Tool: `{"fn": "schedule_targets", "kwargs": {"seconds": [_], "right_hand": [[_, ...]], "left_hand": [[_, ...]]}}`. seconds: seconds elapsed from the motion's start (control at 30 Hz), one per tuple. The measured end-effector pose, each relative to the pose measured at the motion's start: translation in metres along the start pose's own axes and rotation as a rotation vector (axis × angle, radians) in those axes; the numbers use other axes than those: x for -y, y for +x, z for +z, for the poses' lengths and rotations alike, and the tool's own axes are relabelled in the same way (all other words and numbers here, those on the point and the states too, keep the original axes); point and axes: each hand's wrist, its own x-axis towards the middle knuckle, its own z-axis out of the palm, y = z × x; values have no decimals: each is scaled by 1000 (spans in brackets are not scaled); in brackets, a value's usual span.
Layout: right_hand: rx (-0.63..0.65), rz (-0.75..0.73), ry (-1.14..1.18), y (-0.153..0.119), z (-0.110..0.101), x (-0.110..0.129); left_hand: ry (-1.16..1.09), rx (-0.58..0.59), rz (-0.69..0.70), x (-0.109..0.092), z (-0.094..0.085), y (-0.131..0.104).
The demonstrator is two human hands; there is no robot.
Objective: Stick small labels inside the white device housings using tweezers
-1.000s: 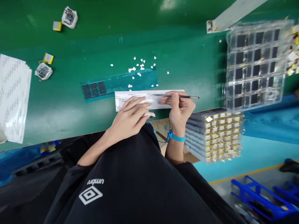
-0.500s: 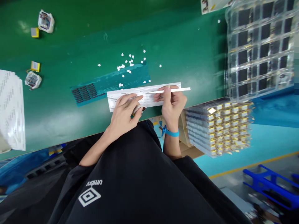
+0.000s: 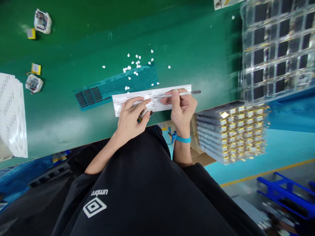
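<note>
A white printed label sheet (image 3: 159, 92) lies at the front edge of the green table. Fingers of my left hand (image 3: 131, 118) press on its surface, while the thumb and palm hold a small white device (image 3: 145, 113), mostly hidden under the hand. My right hand (image 3: 182, 106) is closed on metal tweezers (image 3: 188, 93), whose tips touch or hover just over the sheet beside my left fingertips. Behind the sheet is a teal strip (image 3: 118, 83) with rows of small black pieces (image 3: 88, 96) at its left end. Several small white stickers (image 3: 129, 68) lie scattered over and behind the strip.
Two white devices (image 3: 42, 21) (image 3: 33, 83) with yellow batteries (image 3: 36, 68) sit at the left, above stacked white sheets (image 3: 12, 114). At the right are a clear compartment tray (image 3: 278, 49) and stacked trays of batteries (image 3: 231, 134).
The tweezers have turned slightly in my right hand and now look darker at the back end. Both hands stay almost in place; the whole view has shifted a little.
</note>
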Motion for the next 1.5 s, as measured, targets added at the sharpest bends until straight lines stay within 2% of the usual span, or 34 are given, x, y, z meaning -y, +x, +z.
{"fn": "schedule_targets", "kwargs": {"seconds": [0.13, 0.23, 0.43, 0.53, 0.67, 0.9, 1.07, 1.13, 1.5], "right_hand": [[-45, 2, 32, 2, -5, -8], [-107, -12, 96, 2, -4, -6], [-211, -94, 195, -3, 11, 38], [-188, -76, 169, -7, 21, 58], [-105, -112, 171, -13, 34, 68], [-100, -237, 273, -17, 43, 68], [52, -249, 276, -18, 40, 69], [106, -252, 279, -19, 40, 69], [127, -270, 265, -19, 39, 69]], "left_hand": [[-24, -31, 17, 2, 1, 1], [-120, -81, 2, -1, -6, 1], [-606, -140, -271, -15, -33, 1], [-741, -125, -353, -16, -40, 1], [-807, -135, -401, -13, -43, -2], [-1035, -88, -330, -16, -54, -14], [-1049, -12, -334, -16, -64, -19], [-1026, -16, -343, -18, -66, -20], [-981, -80, -386, -29, -68, -22]]}}
